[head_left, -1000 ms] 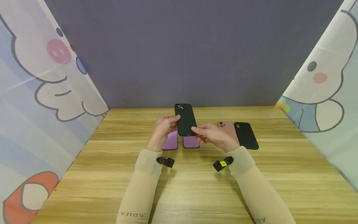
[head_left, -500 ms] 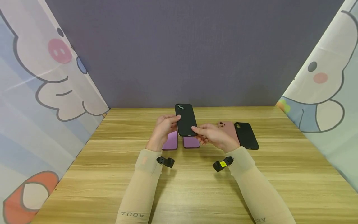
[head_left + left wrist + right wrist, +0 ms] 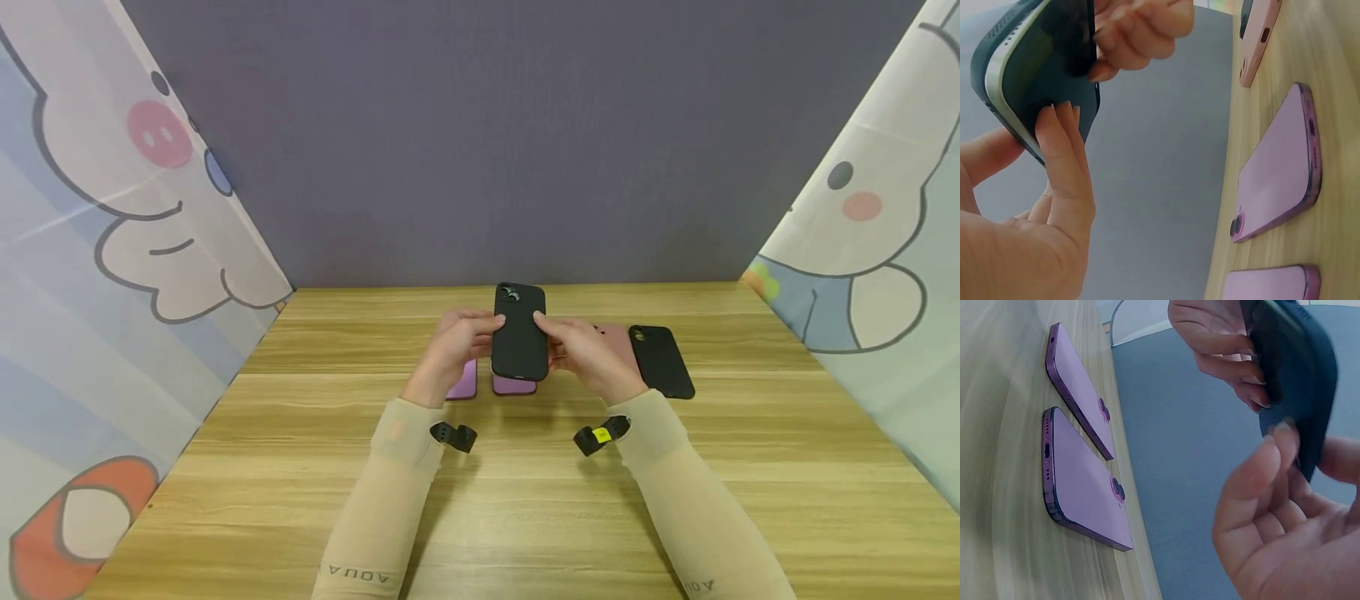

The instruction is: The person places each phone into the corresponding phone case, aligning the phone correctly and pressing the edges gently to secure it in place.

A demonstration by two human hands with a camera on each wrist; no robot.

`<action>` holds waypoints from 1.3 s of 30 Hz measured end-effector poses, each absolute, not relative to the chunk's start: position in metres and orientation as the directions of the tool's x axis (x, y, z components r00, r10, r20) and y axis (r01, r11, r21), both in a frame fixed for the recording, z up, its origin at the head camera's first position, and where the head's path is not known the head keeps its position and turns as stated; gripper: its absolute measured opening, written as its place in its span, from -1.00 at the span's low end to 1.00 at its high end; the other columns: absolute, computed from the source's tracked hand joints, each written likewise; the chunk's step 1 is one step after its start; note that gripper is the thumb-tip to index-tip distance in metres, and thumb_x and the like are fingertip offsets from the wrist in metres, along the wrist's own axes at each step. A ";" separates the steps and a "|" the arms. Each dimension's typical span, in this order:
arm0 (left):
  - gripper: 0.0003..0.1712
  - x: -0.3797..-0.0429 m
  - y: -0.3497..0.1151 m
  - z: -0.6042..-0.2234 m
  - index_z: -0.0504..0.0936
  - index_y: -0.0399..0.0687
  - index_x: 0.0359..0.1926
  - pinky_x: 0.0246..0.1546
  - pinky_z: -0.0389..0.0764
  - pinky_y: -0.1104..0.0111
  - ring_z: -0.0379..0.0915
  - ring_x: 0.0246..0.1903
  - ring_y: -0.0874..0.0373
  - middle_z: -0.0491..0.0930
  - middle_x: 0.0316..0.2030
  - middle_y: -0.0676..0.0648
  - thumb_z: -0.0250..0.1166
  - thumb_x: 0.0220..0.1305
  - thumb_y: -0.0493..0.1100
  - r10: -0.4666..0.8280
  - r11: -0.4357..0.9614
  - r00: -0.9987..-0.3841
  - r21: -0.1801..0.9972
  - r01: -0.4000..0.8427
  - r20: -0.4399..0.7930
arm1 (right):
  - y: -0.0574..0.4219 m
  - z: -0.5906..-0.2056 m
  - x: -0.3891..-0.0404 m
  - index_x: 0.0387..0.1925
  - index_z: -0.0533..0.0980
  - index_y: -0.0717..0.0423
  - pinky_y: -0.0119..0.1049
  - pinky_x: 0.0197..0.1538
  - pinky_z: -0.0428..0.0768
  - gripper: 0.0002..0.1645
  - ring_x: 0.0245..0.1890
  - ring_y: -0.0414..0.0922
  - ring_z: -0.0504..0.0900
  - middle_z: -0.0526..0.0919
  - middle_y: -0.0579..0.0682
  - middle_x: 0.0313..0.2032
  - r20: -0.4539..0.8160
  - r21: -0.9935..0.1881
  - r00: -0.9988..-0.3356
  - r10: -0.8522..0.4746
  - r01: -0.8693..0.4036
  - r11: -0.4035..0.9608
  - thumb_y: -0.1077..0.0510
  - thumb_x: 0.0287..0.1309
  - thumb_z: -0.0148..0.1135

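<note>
Above the table, both hands hold a phone in a black case (image 3: pixel 521 346), its back and camera cutout towards me. My left hand (image 3: pixel 454 346) pinches the left edge, thumb on the back and fingers on the screen side. My right hand (image 3: pixel 588 354) grips the opposite edge in the same way. In the left wrist view the glossy dark screen (image 3: pixel 1054 69) shows, and a pale phone edge (image 3: pixel 999 72) stands out from the case at one corner. Under the hands lie two purple phones (image 3: pixel 1085 481), backs up and partly hidden in the head view.
A pink phone (image 3: pixel 619 343) lies behind the right hand, partly covered by it. Beside it is a black phone case (image 3: pixel 663 362). A grey panel (image 3: pixel 487 150) closes off the wooden table (image 3: pixel 517 517) at the back, with cartoon-printed curtains (image 3: pixel 172 275) along both sides.
The cased phone has moved right and slightly nearer, and stands straighter. My right hand has slid from its lower corner up the right edge; my left hand has moved along with the phone.
</note>
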State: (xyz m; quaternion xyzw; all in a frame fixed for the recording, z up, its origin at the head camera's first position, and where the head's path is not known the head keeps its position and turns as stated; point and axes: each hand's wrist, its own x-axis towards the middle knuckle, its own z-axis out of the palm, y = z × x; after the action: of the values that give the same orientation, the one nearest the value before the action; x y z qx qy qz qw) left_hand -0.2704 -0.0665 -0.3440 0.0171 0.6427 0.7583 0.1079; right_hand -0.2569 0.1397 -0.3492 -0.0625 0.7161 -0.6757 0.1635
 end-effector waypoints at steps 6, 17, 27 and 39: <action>-0.64 -0.267 -0.061 -0.343 0.56 -0.35 -0.06 -0.30 0.63 0.31 0.62 -0.41 0.08 0.66 -0.35 -0.16 0.33 0.16 -0.22 0.250 -0.149 -0.962 0.978 -0.148 -0.107 | 0.141 -0.350 -0.260 -0.27 0.54 0.13 -0.26 -0.24 0.49 -0.50 -0.41 -0.11 0.50 0.54 -0.02 -0.40 -0.140 -0.987 -0.964 -0.226 0.154 -0.048 -0.23 0.30 0.04; -0.63 -0.263 -0.059 -0.343 0.56 -0.32 -0.03 -0.20 0.62 0.18 0.63 -0.44 0.11 0.66 -0.39 -0.10 0.32 0.20 -0.17 0.361 -0.055 -0.927 0.989 -0.134 -0.106 | 0.146 -0.353 -0.265 -0.17 0.45 0.12 -0.24 -0.25 0.50 -0.50 -0.39 -0.10 0.51 0.51 0.00 -0.33 -0.162 -0.965 -0.974 -0.155 0.190 -0.181 -0.25 0.30 0.02; -0.74 -0.263 -0.059 -0.344 0.59 -0.32 -0.17 -0.34 0.64 0.28 0.63 -0.45 0.11 0.65 -0.43 -0.09 0.29 0.24 -0.19 0.400 -0.044 -0.912 0.992 -0.122 -0.094 | 0.146 -0.353 -0.264 -0.17 0.47 0.13 -0.27 -0.28 0.49 -0.50 -0.41 -0.12 0.50 0.52 -0.02 -0.34 -0.165 -0.971 -0.979 -0.122 0.183 -0.153 -0.24 0.30 0.03; -0.69 -0.260 -0.059 -0.339 0.58 -0.34 -0.08 -0.31 0.63 0.30 0.63 -0.46 0.14 0.66 -0.44 -0.07 0.28 0.23 -0.20 0.384 -0.058 -0.918 0.990 -0.127 -0.095 | 0.146 -0.354 -0.264 -0.31 0.50 0.10 -0.27 -0.41 0.50 -0.55 -0.55 -0.12 0.50 0.54 -0.03 -0.49 -0.145 -0.966 -0.977 -0.153 0.174 -0.193 -0.20 0.34 0.00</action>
State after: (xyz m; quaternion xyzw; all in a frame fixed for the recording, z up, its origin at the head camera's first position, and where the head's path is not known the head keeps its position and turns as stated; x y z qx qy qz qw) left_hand -0.2597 -0.0592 -0.3391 0.0969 0.6632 0.7207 0.1771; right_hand -0.2645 0.1460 -0.3537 0.0082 0.6265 -0.7722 0.1058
